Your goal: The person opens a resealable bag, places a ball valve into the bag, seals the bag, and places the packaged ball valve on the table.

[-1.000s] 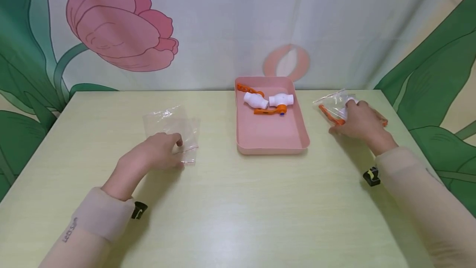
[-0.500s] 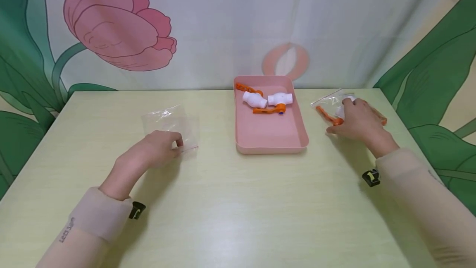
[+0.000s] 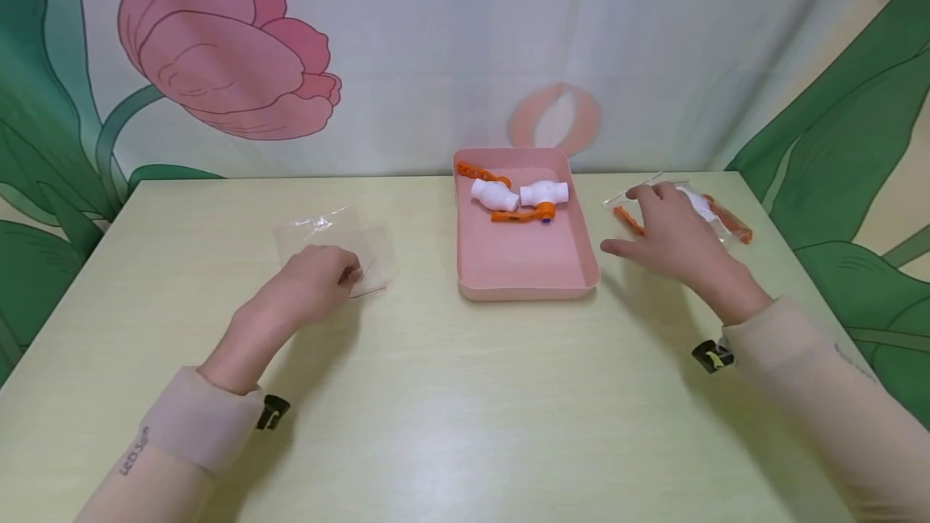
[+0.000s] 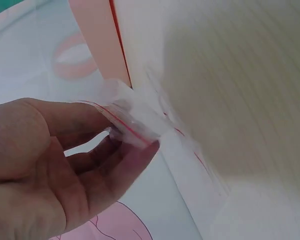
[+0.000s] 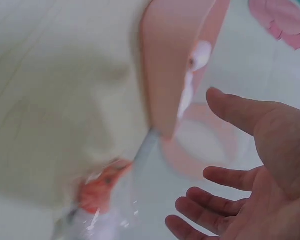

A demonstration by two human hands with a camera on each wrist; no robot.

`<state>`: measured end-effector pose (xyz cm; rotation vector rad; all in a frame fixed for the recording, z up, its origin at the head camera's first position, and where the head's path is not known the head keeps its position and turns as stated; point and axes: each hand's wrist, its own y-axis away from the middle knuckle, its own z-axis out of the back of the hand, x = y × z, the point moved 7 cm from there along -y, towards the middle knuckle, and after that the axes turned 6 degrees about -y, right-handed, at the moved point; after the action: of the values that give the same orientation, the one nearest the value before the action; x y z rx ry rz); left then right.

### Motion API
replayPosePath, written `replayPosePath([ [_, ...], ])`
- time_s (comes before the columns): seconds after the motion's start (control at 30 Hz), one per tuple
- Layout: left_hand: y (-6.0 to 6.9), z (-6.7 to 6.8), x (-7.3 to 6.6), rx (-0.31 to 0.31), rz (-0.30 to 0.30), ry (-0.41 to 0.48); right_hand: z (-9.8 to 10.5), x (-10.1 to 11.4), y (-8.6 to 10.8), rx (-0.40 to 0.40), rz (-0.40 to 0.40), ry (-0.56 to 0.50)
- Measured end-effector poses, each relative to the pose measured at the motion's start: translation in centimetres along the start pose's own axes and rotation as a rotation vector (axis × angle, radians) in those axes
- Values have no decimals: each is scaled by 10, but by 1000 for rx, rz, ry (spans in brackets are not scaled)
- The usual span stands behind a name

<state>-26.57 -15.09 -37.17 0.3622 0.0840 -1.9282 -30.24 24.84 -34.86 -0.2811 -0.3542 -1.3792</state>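
pinching a filmy red-striped bag (image 4: 131, 129), left hand (image 3: 316, 285), with right hand (image 3: 676, 240) loosely splayed by glossy bagged parts (image 3: 729, 220)

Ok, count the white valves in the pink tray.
2: left valve and right valve, side by side toward the far end of the pink tray. Outside it, a partly hidden white piece lies near the right hand.

- We note the left hand (image 3: 316, 285) with thumb and fingers (image 4: 127, 172) drawn together in a pinch.
- We see the right hand (image 3: 676, 236) spread, its thumb well apart.
- We record left forearm (image 3: 167, 442) and right forearm (image 3: 821, 394) angling inward.
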Motion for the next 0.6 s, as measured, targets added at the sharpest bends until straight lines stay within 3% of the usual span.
replayPosePath([
  [0.23,0,7,-7,-130,-14,59,1,34,7,-53,115,-54],
  [0.37,0,9,-11,-155,4,133,-4,51,11,-76,185,-75],
  [0.6,0,11,-27,-219,-26,182,-12,81,19,-132,363,-171],
])
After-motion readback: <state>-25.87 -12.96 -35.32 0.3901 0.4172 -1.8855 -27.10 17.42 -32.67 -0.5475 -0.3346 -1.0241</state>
